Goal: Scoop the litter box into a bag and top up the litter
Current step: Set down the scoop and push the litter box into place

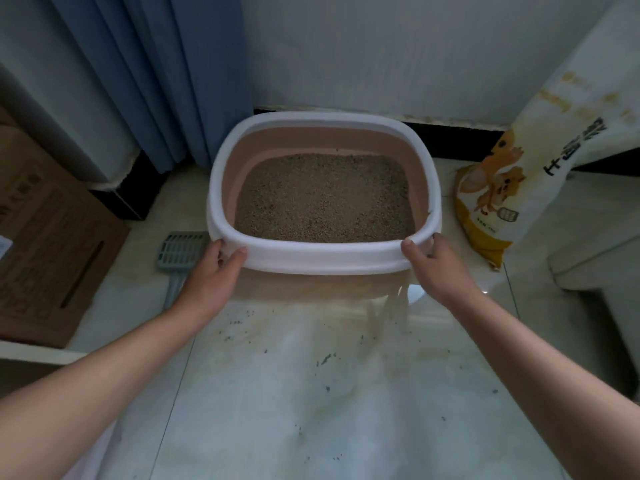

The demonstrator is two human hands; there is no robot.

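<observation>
— Against the white wall (381,46), on the pale tiled floor (311,410), what stands there?

— An open litter box (323,258): a white rim over pinkish-brown walls, its bottom covered by an even bed of grey-brown litter (325,199). It sits between a blue curtain (156,81) on its left and a printed litter sack (502,188) on its right.

— Where are the person's hands?

— Both are on the near rim, one at each front corner. The left hand (211,275) grips the near-left corner. Its thumb (239,258) lies across the outer face of the rim, and its fingers curl round the corner, close together. The right hand (438,268) holds the near-right corner in the same way, thumb (410,249) on the front of the rim and fingers wrapped round the side. How far those fingers reach cannot be told.

— Is the box resting on the floor or raised?

— That cannot be told, as the part beneath the rim is blurred.

— And the scoop?

— A grey slotted litter scoop (180,251) lies flat on the floor just left of the litter box, its handle running behind the left hand.

— The sack?

— It leans tilted against something white at the right. It is white and yellow with a cartoon animal printed on it, and it stands apart from the litter box.

— Anything else?

— A brown cardboard box (52,244) sits at the far left. Dark grains (325,358) lie scattered on the floor in front of the litter box, between the two forearms.
</observation>
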